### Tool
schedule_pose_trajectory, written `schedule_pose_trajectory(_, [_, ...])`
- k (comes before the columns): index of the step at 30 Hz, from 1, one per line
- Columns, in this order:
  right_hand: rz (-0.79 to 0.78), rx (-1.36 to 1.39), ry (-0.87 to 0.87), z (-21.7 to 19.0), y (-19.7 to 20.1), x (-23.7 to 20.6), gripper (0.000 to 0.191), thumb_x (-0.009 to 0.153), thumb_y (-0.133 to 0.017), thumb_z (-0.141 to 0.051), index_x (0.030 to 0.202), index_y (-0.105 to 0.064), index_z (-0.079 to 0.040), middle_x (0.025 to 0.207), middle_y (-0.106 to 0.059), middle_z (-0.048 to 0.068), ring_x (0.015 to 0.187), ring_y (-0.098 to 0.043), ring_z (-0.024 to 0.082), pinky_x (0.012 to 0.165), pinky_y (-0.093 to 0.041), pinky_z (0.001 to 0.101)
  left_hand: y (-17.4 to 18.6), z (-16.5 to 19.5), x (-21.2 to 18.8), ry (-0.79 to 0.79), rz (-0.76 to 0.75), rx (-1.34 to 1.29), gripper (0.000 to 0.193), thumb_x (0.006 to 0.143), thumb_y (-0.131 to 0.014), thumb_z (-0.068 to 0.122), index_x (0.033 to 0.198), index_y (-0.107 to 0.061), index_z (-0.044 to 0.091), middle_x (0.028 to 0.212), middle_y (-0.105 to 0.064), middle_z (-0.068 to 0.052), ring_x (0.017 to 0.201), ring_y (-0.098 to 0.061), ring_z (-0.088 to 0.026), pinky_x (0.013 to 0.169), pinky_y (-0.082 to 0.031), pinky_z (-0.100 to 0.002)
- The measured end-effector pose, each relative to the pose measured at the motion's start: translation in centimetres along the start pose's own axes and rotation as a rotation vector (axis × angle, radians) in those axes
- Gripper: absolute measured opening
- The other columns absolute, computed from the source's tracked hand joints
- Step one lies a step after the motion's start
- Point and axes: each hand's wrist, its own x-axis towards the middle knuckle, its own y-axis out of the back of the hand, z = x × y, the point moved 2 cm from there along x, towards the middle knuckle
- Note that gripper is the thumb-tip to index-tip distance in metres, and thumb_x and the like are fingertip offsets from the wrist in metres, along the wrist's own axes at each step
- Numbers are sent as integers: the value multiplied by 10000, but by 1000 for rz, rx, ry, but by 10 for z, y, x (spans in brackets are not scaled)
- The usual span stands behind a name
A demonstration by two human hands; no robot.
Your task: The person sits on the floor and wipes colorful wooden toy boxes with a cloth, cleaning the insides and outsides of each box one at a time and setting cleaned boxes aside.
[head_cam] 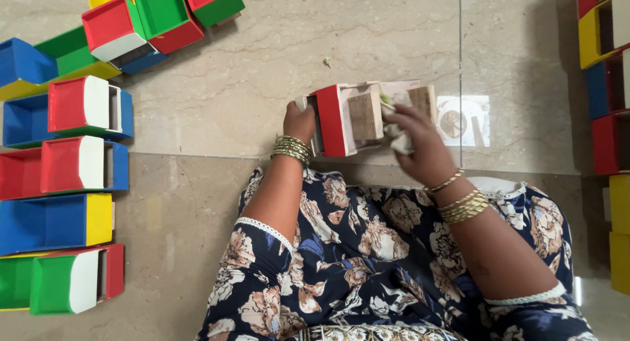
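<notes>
A small wooden box toy (354,118) with a red end and bare wood panels lies on its side just above my lap. My left hand (299,121) grips its left end. My right hand (413,141) rests over its right side, fingers closed around a crumpled white cloth (399,141) pressed against the wood. Gold bangles sit on both wrists. My floral dress (367,262) fills the lower middle of the view.
Several painted wooden boxes in red, blue, green and yellow (72,157) line the left side of the marble floor (249,72). More coloured boxes (607,72) stack along the right edge. A bright light reflection (462,121) shines on the floor beside the toy.
</notes>
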Motion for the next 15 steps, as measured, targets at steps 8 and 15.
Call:
schedule_pose_trajectory(8, [-25, -232, 24, 37, -33, 8, 723, 800, -696, -1, 1477, -448, -60, 1524, -454, 215, 1355, -488, 422, 1097, -455, 487, 4, -7, 2, 121, -67, -100, 500, 833, -579, 358, 1103, -686, -49, 982, -748, -253, 935, -735, -380, 852, -551, -434])
schedule_pose_trajectory(15, [-170, -267, -225, 38, -26, -3, 616, 792, -807, -97, 1358, -570, -43, 1444, -516, 229, 1265, -553, 403, 1015, -499, 463, 15, -5, 1, 80, -23, -97, 429, 789, -606, 285, 1067, -690, -31, 947, -758, -219, 881, -743, -339, 814, -565, -410])
